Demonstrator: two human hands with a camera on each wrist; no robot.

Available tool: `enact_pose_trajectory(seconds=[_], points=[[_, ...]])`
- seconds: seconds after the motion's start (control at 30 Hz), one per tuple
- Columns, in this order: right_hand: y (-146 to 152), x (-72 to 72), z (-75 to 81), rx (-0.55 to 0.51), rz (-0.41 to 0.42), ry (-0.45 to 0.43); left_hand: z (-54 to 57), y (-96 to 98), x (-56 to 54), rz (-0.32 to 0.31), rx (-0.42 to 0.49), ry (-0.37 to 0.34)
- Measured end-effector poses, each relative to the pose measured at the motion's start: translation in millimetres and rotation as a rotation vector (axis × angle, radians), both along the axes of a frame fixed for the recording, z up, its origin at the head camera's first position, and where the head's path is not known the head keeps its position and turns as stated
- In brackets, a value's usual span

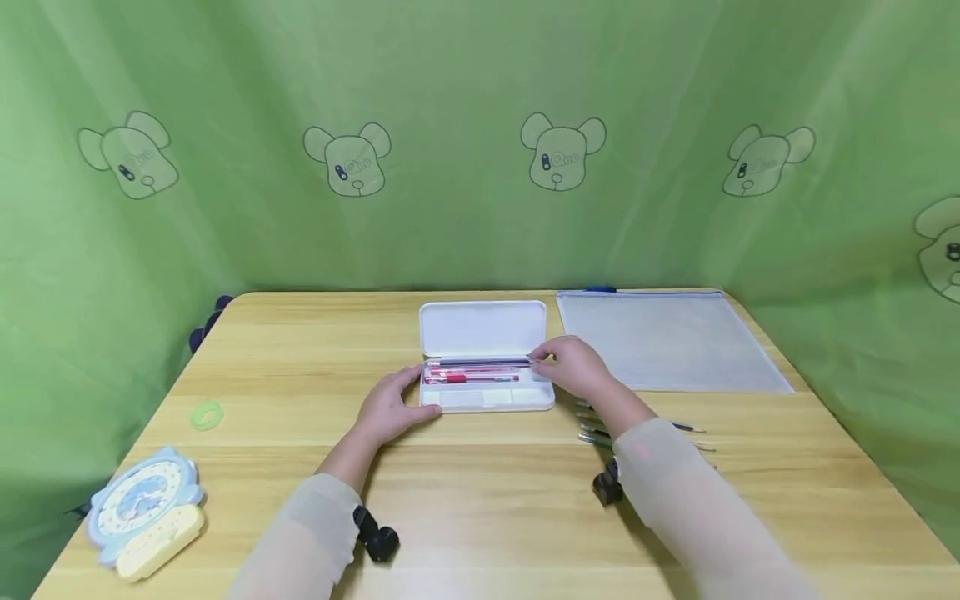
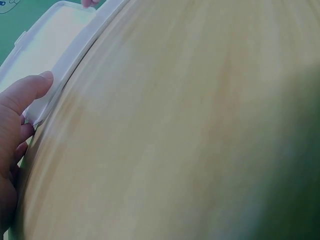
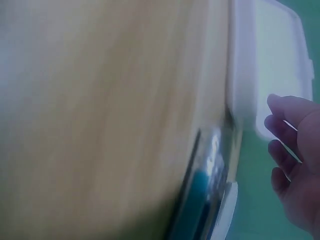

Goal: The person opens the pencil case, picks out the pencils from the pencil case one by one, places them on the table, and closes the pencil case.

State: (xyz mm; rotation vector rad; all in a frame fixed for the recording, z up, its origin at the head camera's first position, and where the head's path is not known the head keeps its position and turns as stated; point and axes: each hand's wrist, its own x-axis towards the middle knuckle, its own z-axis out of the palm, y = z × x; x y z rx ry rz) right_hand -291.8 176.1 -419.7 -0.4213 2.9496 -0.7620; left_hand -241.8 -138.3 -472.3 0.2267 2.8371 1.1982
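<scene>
A white pencil case (image 1: 487, 398) lies on the table with its lid (image 1: 483, 329) raised at the back. Inside it are a red pen (image 1: 468, 379), a pink pen (image 1: 480, 369) and a dark slim pen (image 1: 480, 362) along the back. My left hand (image 1: 390, 406) grips the case's left end, thumb at the front corner; the left wrist view shows that thumb (image 2: 37, 87) on the rim. At the right end, my right hand (image 1: 573, 365) has its curled fingertips right at the dark pen's end; I cannot tell whether they pinch it.
Several pens (image 1: 596, 437) lie under my right forearm. A translucent zip pouch (image 1: 675, 342) is at the back right. On the left are a green ring (image 1: 207, 415) and a blue and yellow toy clock (image 1: 146, 508). A green curtain (image 1: 465, 233) hangs behind the table (image 1: 480, 500).
</scene>
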Motion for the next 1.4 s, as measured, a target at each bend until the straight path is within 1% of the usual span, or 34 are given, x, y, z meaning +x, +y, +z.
enact_pose_trajectory(seconds=[0.13, 0.23, 0.37, 0.6, 0.77, 0.87, 1.03, 1.3, 1.4], points=[[-8.3, -6.0, -2.6, 0.051, 0.006, 0.005, 1.1, 1.5, 0.9, -0.001, -0.002, 0.003], [-11.7, -8.9, -3.9, 0.103, 0.013, 0.043, 1.7, 2.3, 1.2, -0.008, -0.004, 0.01], [-14.1, -10.2, -4.6, 0.142, 0.004, 0.072, 1.6, 2.1, 0.9, -0.018, -0.01, 0.018], [-18.0, -9.1, -6.1, 0.158, -0.005, 0.047, 1.0, 0.9, 0.7, -0.012, 0.003, 0.018], [-21.9, -8.9, -7.5, 0.199, 0.006, 0.025, 0.5, 0.5, 0.9, -0.016, 0.004, 0.028], [-23.1, -9.9, -7.8, 0.232, 0.025, 0.029, 0.8, 0.5, 1.3, -0.017, 0.003, 0.03], [-25.3, -10.8, -6.1, 0.307, 0.067, 0.071, 0.1, 0.6, 1.3, -0.013, 0.003, 0.025], [-28.2, -12.4, -5.1, 0.417, 0.128, 0.109, -0.7, 0.7, 0.0, -0.014, -0.003, 0.024], [-28.5, -13.3, -6.3, 0.428, 0.146, 0.114, -0.3, 0.4, 0.3, -0.012, -0.002, 0.022]])
